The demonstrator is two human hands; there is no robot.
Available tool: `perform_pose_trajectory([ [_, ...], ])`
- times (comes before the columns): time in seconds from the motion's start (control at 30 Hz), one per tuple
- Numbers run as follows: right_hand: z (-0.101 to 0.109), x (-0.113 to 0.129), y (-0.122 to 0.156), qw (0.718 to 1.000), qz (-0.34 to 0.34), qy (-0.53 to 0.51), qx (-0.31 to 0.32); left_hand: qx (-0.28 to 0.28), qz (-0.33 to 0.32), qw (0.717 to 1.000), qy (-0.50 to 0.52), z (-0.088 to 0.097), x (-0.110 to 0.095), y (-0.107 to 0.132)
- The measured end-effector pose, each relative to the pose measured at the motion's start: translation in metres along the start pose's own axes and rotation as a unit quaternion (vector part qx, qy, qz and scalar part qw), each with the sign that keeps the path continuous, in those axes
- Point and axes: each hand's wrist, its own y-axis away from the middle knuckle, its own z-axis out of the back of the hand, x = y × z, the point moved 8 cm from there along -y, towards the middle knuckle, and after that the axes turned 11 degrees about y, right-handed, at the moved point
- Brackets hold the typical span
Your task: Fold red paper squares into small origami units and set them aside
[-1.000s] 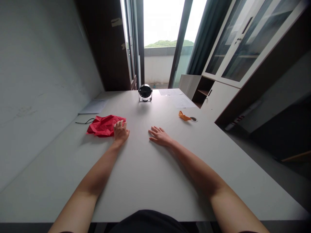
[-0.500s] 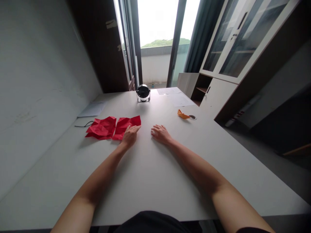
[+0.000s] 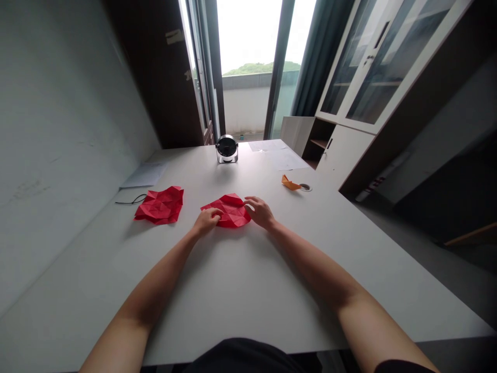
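Observation:
A creased sheet of red paper (image 3: 232,211) lies between my two hands on the white table. My left hand (image 3: 207,220) has its fingers closed on the sheet's left edge. At the opposite edge, my right hand (image 3: 260,211) pinches the paper between thumb and fingers. Fold lines cross the sheet, and its corners lift a little. Further left lies a second creased red sheet (image 3: 160,205), apart from both hands.
An orange folded-paper boat (image 3: 290,183) sits beside a round cable hole (image 3: 306,187) on the right. A small black-and-silver fan (image 3: 227,149) stands at the back. White papers (image 3: 289,159) lie far right, more papers (image 3: 144,174) by the wall, and a black cord (image 3: 131,201) near the left sheet.
One red sheet has moved right, away from the other, and is now between my hands. My right hand has gone from resting on the bare table to pinching the sheet's edge.

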Motion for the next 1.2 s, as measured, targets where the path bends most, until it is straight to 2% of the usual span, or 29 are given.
perform_pose_trajectory([
  [0.1,0.004,0.013,-0.001,0.999,0.023,-0.047,0.004,0.050,-0.040,0.997,0.034,-0.002,-0.003,-0.001],
  [0.2,0.009,0.016,-0.003,0.991,0.006,-0.133,0.004,0.104,-0.081,0.989,0.063,-0.004,-0.006,0.000],
  [0.3,0.003,0.011,-0.004,0.978,-0.033,-0.195,0.057,0.132,-0.085,0.985,0.077,-0.006,-0.002,0.000],
  [0.43,-0.015,0.014,-0.001,0.974,-0.027,-0.140,0.178,0.114,-0.085,0.989,0.049,-0.005,0.001,-0.002],
  [0.53,-0.017,0.021,0.000,0.978,-0.007,-0.070,0.198,0.082,-0.076,0.994,0.004,-0.004,0.002,-0.003],
  [0.7,-0.022,0.042,0.007,0.966,0.034,-0.041,0.254,0.055,-0.086,0.991,-0.085,-0.007,0.006,0.001],
  [0.83,-0.016,0.051,0.008,0.977,0.069,0.040,0.198,0.108,-0.095,0.983,-0.118,-0.023,0.015,0.005],
  [0.9,-0.017,0.050,0.008,0.981,0.076,0.053,0.172,0.116,-0.085,0.980,-0.137,-0.029,0.020,0.005],
  [0.97,-0.021,0.047,0.009,0.981,0.095,0.067,0.158,0.095,-0.056,0.981,-0.157,-0.031,0.026,0.003],
  [1.1,-0.041,0.035,0.015,0.969,0.084,0.096,0.210,0.053,0.007,0.981,-0.185,-0.029,0.034,0.001],
  [1.2,-0.048,0.032,0.017,0.965,0.068,0.115,0.227,0.008,0.005,0.981,-0.192,-0.022,0.027,0.001],
])
